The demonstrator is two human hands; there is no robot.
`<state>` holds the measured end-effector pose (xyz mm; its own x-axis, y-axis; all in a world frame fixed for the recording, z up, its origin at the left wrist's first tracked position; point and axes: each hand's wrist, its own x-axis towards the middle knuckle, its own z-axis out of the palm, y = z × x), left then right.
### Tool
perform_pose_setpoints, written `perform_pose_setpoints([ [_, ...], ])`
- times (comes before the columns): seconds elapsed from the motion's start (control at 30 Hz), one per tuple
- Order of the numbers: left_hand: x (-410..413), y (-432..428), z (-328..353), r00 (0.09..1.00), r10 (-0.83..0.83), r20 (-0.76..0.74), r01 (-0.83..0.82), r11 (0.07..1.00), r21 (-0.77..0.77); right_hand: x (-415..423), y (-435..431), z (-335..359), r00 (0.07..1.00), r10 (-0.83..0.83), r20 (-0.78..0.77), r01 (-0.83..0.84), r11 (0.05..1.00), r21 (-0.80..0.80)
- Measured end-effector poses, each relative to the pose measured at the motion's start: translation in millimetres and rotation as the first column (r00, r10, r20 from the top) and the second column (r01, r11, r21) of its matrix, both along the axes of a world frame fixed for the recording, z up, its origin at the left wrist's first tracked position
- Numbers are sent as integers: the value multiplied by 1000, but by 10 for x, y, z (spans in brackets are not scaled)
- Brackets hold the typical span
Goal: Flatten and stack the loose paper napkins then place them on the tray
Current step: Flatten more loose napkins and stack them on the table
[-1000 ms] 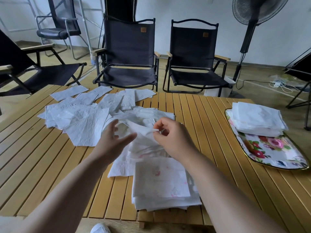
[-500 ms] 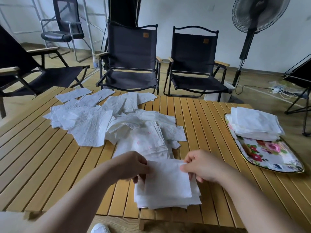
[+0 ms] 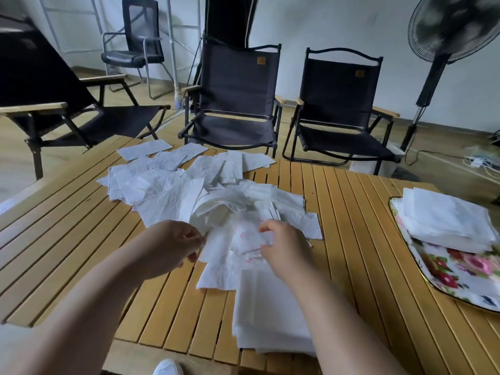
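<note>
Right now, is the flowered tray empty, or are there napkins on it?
Not empty. A stack of white napkins lies on the far end of the tray; the near end shows bare flower print.

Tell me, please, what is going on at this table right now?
A person is sorting paper napkins on a slatted wooden table. Both hands are at the near edge of the loose pile: the right hand pinches a pink-printed napkin, and the left hand seems to pinch the edge of a white napkin beside it. A flattened stack lies at the table's near edge. Another stack sits on the floral tray to the right.
</note>
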<state>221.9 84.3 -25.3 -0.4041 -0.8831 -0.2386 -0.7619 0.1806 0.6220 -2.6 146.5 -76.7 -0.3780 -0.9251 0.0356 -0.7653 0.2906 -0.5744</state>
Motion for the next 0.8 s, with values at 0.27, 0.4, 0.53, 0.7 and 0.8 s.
perform_pose_setpoints([
  [0.27, -40, -46, -116, 999, -24, 25, 23, 998, 56, 38, -229, -132, 995, -101, 6, 101, 995, 16],
  [0.4, -172, -34, -203, 999, -13, -30, 15, 998, 66, 9, -199, -125, 995, -94, 38, 94, 996, -3],
  [0.53, -231, -48, -266, 999, 14, -49, -11, 998, 59, -30, -146, -92, 999, -46, 29, 48, 997, -63],
  [0.7, -313, -105, -299, 995, 33, -98, -31, 999, 20, -99, -84, -23, 997, -30, 70, 43, 979, -198],
  [0.8, -354, -104, -316, 986, 46, -158, -46, 999, 0, -114, -21, 81, 982, 26, 186, 33, 951, -308],
])
